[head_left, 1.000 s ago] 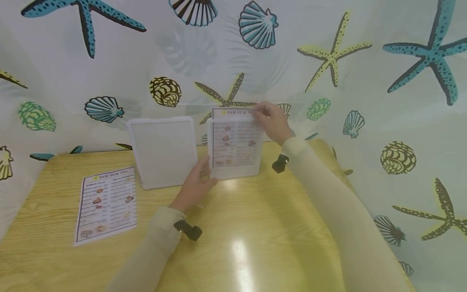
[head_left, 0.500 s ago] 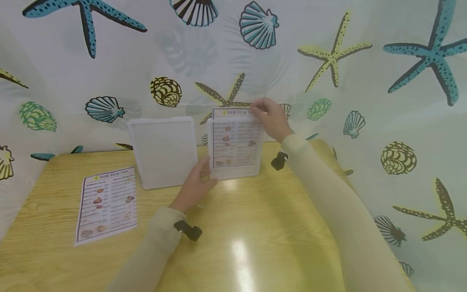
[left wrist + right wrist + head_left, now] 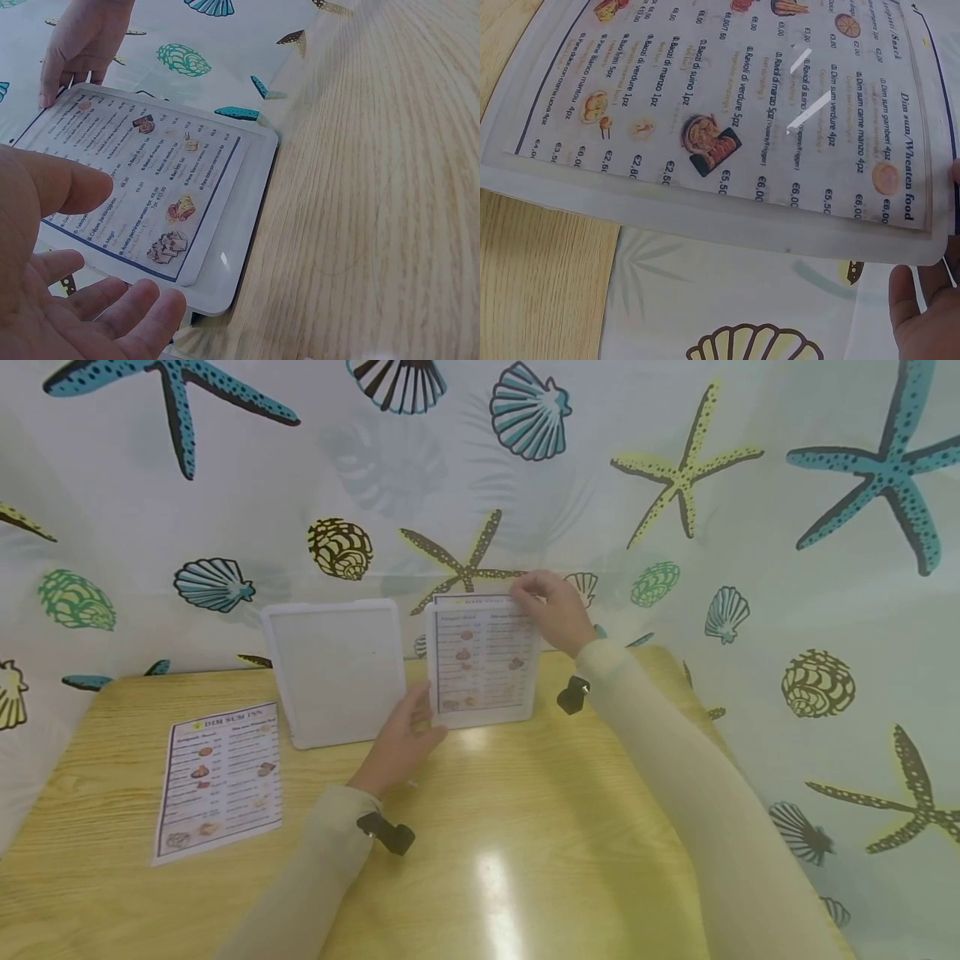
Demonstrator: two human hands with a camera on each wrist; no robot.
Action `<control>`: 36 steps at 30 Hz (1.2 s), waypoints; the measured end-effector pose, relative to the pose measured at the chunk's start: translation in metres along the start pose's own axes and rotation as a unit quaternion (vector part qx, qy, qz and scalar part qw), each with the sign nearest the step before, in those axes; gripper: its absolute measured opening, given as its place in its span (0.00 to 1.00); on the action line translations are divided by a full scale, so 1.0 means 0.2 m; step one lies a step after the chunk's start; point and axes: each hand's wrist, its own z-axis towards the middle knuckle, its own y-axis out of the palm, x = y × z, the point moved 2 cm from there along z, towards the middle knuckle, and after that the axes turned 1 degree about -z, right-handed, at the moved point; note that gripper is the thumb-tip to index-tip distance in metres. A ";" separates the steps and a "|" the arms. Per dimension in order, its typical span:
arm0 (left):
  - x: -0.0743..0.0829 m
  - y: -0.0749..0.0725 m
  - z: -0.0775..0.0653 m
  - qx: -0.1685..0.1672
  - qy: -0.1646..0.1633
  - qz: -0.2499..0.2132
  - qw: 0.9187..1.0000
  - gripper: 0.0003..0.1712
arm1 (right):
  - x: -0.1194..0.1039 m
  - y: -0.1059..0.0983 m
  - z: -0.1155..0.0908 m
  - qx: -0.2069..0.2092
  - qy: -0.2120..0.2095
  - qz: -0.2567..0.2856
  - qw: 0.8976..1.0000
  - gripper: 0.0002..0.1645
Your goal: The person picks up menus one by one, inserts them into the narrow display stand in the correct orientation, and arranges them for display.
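While the menu (image 3: 480,664) is pinched at its top right corner by the right hand (image 3: 557,612), the left edge of the holder (image 3: 532,685) is flanked by the left hand (image 3: 401,739), its fingers relaxed and apart; whether contact is made cannot be told. The menu is seated inside the holder, only a thin top strip being exposed above the rim. The holder is stood up near the back of the table (image 3: 465,827). Just beside it, the white panel (image 3: 341,677) is stood up too. Further left, the second menu (image 3: 221,781) is laid flat, face up. The table is backed by a cloth (image 3: 750,552) printed with shells and starfish.
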 end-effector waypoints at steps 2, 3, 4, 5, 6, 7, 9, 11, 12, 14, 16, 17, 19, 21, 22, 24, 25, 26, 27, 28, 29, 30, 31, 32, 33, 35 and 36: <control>0.00 0.00 0.00 0.002 0.000 0.000 1.000 0.47 | 0.00 0.00 0.01 0.004 -0.003 -0.004 1.000 0.16; 0.00 0.00 0.00 0.002 0.000 0.000 1.000 0.47 | 0.00 0.00 0.01 0.008 -0.004 -0.004 1.000 0.16; 0.00 0.00 0.00 0.002 0.000 0.000 1.000 0.47 | 0.00 -0.01 0.01 0.011 -0.008 -0.003 1.000 0.15; 0.00 0.00 0.00 0.002 0.000 -0.001 1.000 0.47 | 0.00 -0.01 0.01 0.017 -0.012 -0.003 1.000 0.15; 0.00 0.00 0.00 0.002 0.000 -0.001 1.000 0.47 | -0.01 -0.01 0.01 0.022 -0.017 -0.003 1.000 0.15; -0.01 0.00 0.00 0.001 0.000 -0.002 1.000 0.47 | -0.02 -0.02 0.01 0.027 -0.023 -0.003 0.999 0.14; -0.01 0.00 0.00 0.000 0.000 -0.002 1.000 0.47 | -0.03 -0.02 0.01 0.034 -0.040 -0.010 0.999 0.13; -0.01 0.00 0.00 0.000 0.000 -0.001 1.000 0.47 | -0.05 -0.01 0.00 0.035 -0.062 -0.035 0.997 0.13; -0.01 0.00 0.00 0.000 0.000 -0.001 1.000 0.47 | -0.06 -0.01 0.00 0.034 -0.073 -0.049 0.995 0.13; 0.00 0.00 0.00 0.000 0.000 0.000 1.000 0.47 | -0.07 0.00 -0.01 0.029 -0.094 -0.076 0.992 0.13; 0.00 0.00 0.00 0.000 0.001 0.000 1.000 0.48 | -0.08 0.02 -0.01 0.023 -0.109 -0.105 0.988 0.14; 0.00 0.00 0.00 0.000 0.002 0.001 1.000 0.48 | -0.08 0.02 -0.01 0.019 -0.112 -0.116 0.987 0.15; 0.00 0.00 0.00 0.001 0.003 0.002 1.000 0.48 | -0.08 0.04 -0.02 0.014 -0.125 -0.133 0.983 0.15; 0.00 0.00 0.00 0.002 0.004 0.002 1.000 0.48 | -0.08 0.05 -0.02 0.012 -0.136 -0.153 0.979 0.15; -0.01 0.00 0.00 0.002 0.005 0.001 1.000 0.47 | -0.08 0.06 -0.02 0.012 -0.142 -0.160 0.977 0.15; -0.01 0.00 0.00 0.002 0.005 -0.001 1.000 0.47 | -0.08 0.07 -0.02 0.016 -0.158 -0.175 0.972 0.14; -0.01 0.00 0.00 0.001 0.006 -0.003 1.000 0.47 | -0.07 0.07 -0.02 0.019 -0.164 -0.182 0.969 0.14; -0.01 0.00 0.00 0.001 0.006 -0.004 1.000 0.47 | -0.07 0.07 -0.02 0.022 -0.169 -0.188 0.967 0.14; -0.01 0.00 -0.01 0.000 0.007 -0.006 1.000 0.47 | -0.06 0.08 -0.01 0.026 -0.175 -0.194 0.965 0.14; -0.01 0.00 -0.01 0.000 0.007 -0.008 1.000 0.47 | -0.05 0.08 -0.01 0.031 -0.179 -0.198 0.963 0.15; -0.01 0.00 -0.01 0.000 0.008 -0.010 1.000 0.47 | -0.05 0.08 -0.01 0.035 -0.184 -0.201 0.961 0.15; -0.01 0.00 -0.01 -0.001 0.008 -0.011 1.000 0.47 | -0.05 0.08 -0.02 0.039 -0.188 -0.204 0.960 0.16; -0.01 0.00 -0.01 -0.002 0.008 -0.012 1.000 0.47 | -0.05 0.08 -0.02 0.042 -0.192 -0.206 0.959 0.17; -0.01 0.00 -0.01 -0.001 0.008 -0.012 1.000 0.47 | -0.06 0.08 -0.02 0.044 -0.196 -0.209 0.957 0.18; -0.01 0.01 -0.01 -0.002 0.007 -0.013 1.000 0.47 | -0.06 0.08 -0.02 0.044 -0.200 -0.209 0.956 0.18; -0.01 0.01 -0.01 -0.002 0.005 -0.012 1.000 0.48 | -0.08 0.08 -0.03 0.038 -0.203 -0.214 0.955 0.20; -0.01 0.01 -0.01 -0.002 0.005 -0.013 1.000 0.48 | -0.09 0.09 -0.04 0.032 -0.203 -0.218 0.954 0.20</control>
